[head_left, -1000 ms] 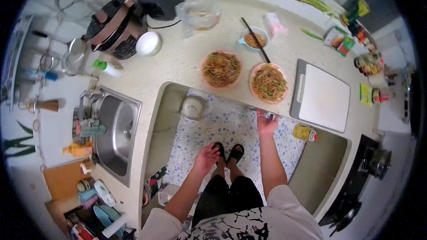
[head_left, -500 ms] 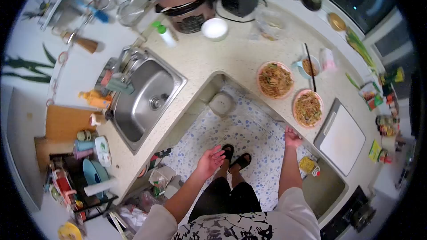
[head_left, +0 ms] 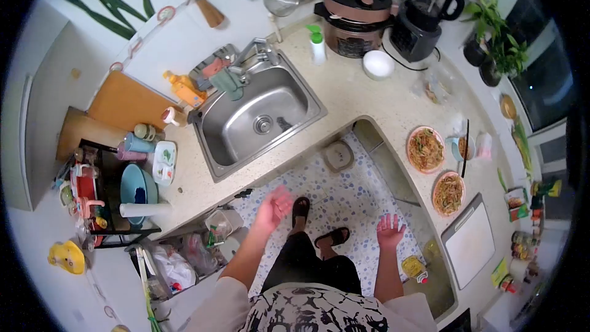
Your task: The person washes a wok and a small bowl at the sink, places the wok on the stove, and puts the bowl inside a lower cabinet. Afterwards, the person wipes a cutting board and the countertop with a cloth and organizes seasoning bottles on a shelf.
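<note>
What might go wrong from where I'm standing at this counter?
The nearer noodle plate sits close to the inner edge of the counter, so a passing arm might tip it off. The dark chopsticks lie across the small blue bowl with their ends sticking out; brushing them could flick them off or upset it. The bottle of yellow liquid is low down near your right hand, where a step sideways might knock it.

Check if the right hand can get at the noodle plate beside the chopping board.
Probably yes: the right hand looks empty, the noodle plate sits near the front edge of the counter on that side, and only that edge seems to lie between them.
</note>
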The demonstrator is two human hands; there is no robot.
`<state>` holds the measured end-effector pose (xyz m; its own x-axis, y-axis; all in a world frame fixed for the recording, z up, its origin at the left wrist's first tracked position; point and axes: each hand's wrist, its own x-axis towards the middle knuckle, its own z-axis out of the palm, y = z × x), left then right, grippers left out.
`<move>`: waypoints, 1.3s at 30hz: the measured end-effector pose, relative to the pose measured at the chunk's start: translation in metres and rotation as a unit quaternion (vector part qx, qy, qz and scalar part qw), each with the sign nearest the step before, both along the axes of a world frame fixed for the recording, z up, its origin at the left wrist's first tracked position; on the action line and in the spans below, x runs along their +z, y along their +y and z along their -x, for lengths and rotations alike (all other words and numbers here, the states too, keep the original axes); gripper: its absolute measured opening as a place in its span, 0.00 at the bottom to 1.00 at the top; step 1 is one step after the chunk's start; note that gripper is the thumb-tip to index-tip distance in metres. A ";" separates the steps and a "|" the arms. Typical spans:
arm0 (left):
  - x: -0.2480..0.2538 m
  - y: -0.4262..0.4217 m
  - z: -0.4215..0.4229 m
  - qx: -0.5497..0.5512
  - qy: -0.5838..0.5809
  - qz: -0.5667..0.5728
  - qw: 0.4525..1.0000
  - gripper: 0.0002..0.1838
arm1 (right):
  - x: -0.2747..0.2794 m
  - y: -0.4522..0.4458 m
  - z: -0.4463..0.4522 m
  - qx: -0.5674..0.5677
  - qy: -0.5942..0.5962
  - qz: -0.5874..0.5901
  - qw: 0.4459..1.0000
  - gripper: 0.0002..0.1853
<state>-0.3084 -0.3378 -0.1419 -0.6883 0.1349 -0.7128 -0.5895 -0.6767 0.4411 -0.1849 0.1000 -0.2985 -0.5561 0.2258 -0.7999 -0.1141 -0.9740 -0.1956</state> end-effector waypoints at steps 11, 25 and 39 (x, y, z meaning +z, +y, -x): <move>0.001 -0.192 0.215 0.084 0.034 0.163 0.982 0.25 | 0.087 -0.180 0.141 0.268 0.122 -0.008 0.956 0.32; -0.053 -0.271 0.435 -0.010 0.062 0.275 0.959 0.25 | 0.147 -0.373 0.298 0.447 0.212 -0.040 0.868 0.30; 0.041 -0.244 0.300 0.021 0.180 0.162 0.970 0.20 | 0.170 -0.458 0.372 0.452 0.121 -0.169 0.868 0.28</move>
